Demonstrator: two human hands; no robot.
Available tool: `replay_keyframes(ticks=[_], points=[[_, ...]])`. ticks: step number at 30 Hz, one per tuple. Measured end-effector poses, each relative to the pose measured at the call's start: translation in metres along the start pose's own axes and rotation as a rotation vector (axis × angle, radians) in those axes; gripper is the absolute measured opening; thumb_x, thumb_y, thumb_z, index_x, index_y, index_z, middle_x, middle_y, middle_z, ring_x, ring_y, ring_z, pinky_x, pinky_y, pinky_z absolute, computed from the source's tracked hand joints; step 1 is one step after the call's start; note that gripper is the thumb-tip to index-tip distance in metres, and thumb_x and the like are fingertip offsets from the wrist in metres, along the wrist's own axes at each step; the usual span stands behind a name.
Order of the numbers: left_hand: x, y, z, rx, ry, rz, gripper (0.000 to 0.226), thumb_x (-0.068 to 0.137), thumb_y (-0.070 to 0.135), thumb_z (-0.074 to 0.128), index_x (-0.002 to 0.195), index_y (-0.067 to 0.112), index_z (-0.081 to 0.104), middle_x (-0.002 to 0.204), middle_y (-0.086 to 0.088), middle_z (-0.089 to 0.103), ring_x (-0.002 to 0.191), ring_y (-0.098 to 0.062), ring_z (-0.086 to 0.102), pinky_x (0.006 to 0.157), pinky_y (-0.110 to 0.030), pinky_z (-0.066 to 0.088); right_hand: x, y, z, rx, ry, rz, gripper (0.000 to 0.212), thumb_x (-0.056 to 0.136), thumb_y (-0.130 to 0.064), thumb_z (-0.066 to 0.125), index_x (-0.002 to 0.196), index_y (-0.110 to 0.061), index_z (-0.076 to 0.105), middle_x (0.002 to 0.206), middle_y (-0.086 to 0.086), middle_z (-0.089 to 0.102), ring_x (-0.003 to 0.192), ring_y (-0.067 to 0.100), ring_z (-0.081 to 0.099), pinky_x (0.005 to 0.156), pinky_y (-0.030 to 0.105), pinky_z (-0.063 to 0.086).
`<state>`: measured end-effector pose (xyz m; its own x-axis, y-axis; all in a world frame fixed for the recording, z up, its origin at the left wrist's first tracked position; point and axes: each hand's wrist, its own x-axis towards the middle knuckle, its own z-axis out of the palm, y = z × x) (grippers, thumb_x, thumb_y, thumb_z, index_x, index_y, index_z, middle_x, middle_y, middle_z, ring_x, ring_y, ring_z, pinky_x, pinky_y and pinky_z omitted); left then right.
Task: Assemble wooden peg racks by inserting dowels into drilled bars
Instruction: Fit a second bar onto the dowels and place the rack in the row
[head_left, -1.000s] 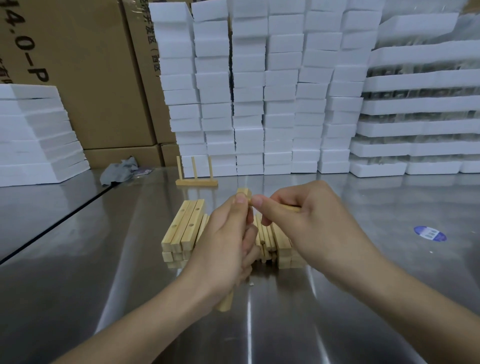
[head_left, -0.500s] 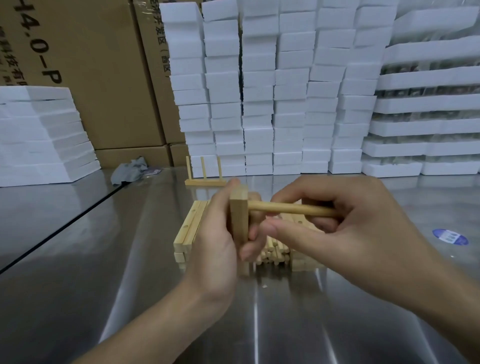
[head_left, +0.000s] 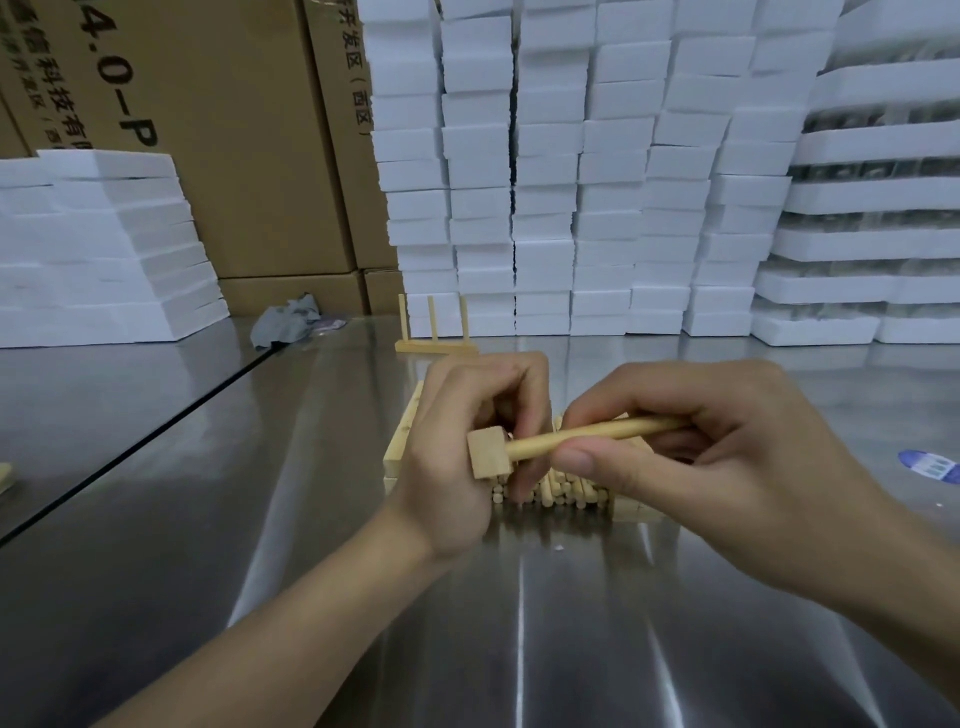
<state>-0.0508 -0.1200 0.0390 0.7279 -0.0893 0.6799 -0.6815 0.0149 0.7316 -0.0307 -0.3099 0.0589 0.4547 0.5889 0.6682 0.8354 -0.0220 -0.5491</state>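
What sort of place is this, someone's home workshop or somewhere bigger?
Most likely a small factory or packing room. White foam blocks are stacked high at the back beside big cardboard cartons, and a steel worktable holds a pile of wooden parts, with a finished peg rack behind.

- I see the bar (head_left: 488, 452) in my left hand (head_left: 457, 467); the dowel (head_left: 587, 434) in my right hand (head_left: 727, 467) meets its right side.
- Behind them on the table (head_left: 519, 623) lies the dowel pile (head_left: 561, 488), with the bar stack (head_left: 402, 436) to its left.
- Farther back, a finished rack (head_left: 435, 338) stands before the foam blocks (head_left: 571, 182).
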Motion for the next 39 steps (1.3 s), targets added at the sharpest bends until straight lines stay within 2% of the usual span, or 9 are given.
replay_keyframes(ticks=[6, 12, 17, 20, 23, 27, 29, 33, 39], points=[[0.001, 0.0, 0.001, -0.144, -0.083, -0.208, 0.054, 0.099, 0.036, 0.031, 0.052, 0.009, 0.036, 0.041, -0.006, 0.029, 0.034, -0.018, 0.033, 0.045, -0.024, 0.03, 0.0, 0.004, -0.005, 0.034, -0.1, 0.08, 0.011, 0.095, -0.04, 0.074, 0.096, -0.031, 0.079, 0.074, 0.0, 0.073, 0.057, 0.029, 0.051, 0.049, 0.032, 0.039], [-0.006, -0.001, 0.002, -0.013, -0.06, -0.224, 0.051, 0.1, 0.029, 0.032, 0.053, 0.01, 0.027, 0.051, -0.001, 0.022, 0.042, -0.015, 0.027, 0.043, -0.019, 0.026, -0.003, 0.011, 0.0, 0.152, -0.133, 0.137, 0.012, 0.093, -0.035, 0.074, 0.097, -0.029, 0.083, 0.061, 0.0, 0.057, 0.053, 0.013, 0.033, 0.051, 0.024, 0.03], [-0.007, -0.003, -0.001, 0.087, -0.096, -0.192, 0.044, 0.102, 0.029, 0.029, 0.058, 0.025, 0.035, 0.058, 0.011, 0.032, 0.045, -0.02, 0.031, 0.042, -0.026, 0.027, -0.002, 0.009, -0.002, 0.13, -0.192, 0.131, 0.013, 0.098, -0.037, 0.071, 0.103, -0.032, 0.082, 0.077, -0.009, 0.073, 0.056, 0.022, 0.042, 0.052, 0.03, 0.035], [-0.006, -0.003, -0.003, 0.09, -0.126, -0.221, 0.041, 0.102, 0.033, 0.028, 0.064, 0.024, 0.04, 0.058, 0.006, 0.033, 0.045, -0.02, 0.031, 0.041, -0.026, 0.025, -0.003, 0.007, 0.001, 0.116, -0.174, 0.137, 0.014, 0.098, -0.038, 0.069, 0.101, -0.032, 0.082, 0.069, -0.014, 0.066, 0.054, 0.009, 0.039, 0.051, 0.021, 0.035], [-0.006, -0.002, -0.002, 0.003, -0.179, -0.242, 0.038, 0.102, 0.034, 0.031, 0.07, 0.019, 0.045, 0.048, 0.0, 0.031, 0.039, -0.016, 0.031, 0.042, -0.022, 0.027, -0.003, 0.004, 0.002, 0.127, -0.207, 0.179, 0.016, 0.101, -0.035, 0.068, 0.104, -0.029, 0.083, 0.086, 0.002, 0.077, 0.066, 0.034, 0.057, 0.061, 0.045, 0.049], [-0.005, -0.001, 0.002, -0.182, -0.192, -0.295, 0.033, 0.101, 0.037, 0.031, 0.077, 0.016, 0.04, 0.04, 0.005, 0.034, 0.034, -0.011, 0.026, 0.041, -0.02, 0.024, -0.004, 0.001, 0.003, 0.177, -0.172, 0.202, 0.017, 0.102, -0.03, 0.067, 0.104, -0.025, 0.083, 0.098, -0.001, 0.081, 0.087, 0.043, 0.071, 0.081, 0.059, 0.056], [-0.004, -0.001, 0.001, -0.211, -0.185, -0.305, 0.034, 0.101, 0.038, 0.031, 0.079, 0.013, 0.036, 0.041, 0.003, 0.033, 0.034, -0.012, 0.024, 0.039, -0.019, 0.023, -0.005, 0.001, 0.005, 0.156, -0.158, 0.202, 0.017, 0.102, -0.033, 0.067, 0.104, -0.026, 0.082, 0.099, -0.001, 0.081, 0.087, 0.048, 0.07, 0.079, 0.064, 0.053], [-0.001, -0.001, -0.001, -0.126, -0.141, -0.295, 0.037, 0.102, 0.037, 0.031, 0.08, 0.009, 0.035, 0.042, -0.001, 0.029, 0.035, -0.016, 0.024, 0.04, -0.023, 0.021, -0.003, -0.001, 0.007, 0.137, -0.122, 0.174, 0.017, 0.1, -0.034, 0.067, 0.103, -0.028, 0.082, 0.096, -0.008, 0.081, 0.085, 0.033, 0.073, 0.076, 0.047, 0.056], [0.0, -0.002, 0.002, -0.103, -0.086, -0.285, 0.037, 0.1, 0.038, 0.034, 0.073, 0.015, 0.044, 0.04, -0.001, 0.031, 0.035, -0.014, 0.027, 0.042, -0.024, 0.024, 0.003, 0.001, 0.004, 0.1, -0.135, 0.197, 0.015, 0.097, -0.045, 0.07, 0.099, -0.035, 0.081, 0.087, -0.002, 0.081, 0.067, 0.046, 0.061, 0.063, 0.059, 0.05]])
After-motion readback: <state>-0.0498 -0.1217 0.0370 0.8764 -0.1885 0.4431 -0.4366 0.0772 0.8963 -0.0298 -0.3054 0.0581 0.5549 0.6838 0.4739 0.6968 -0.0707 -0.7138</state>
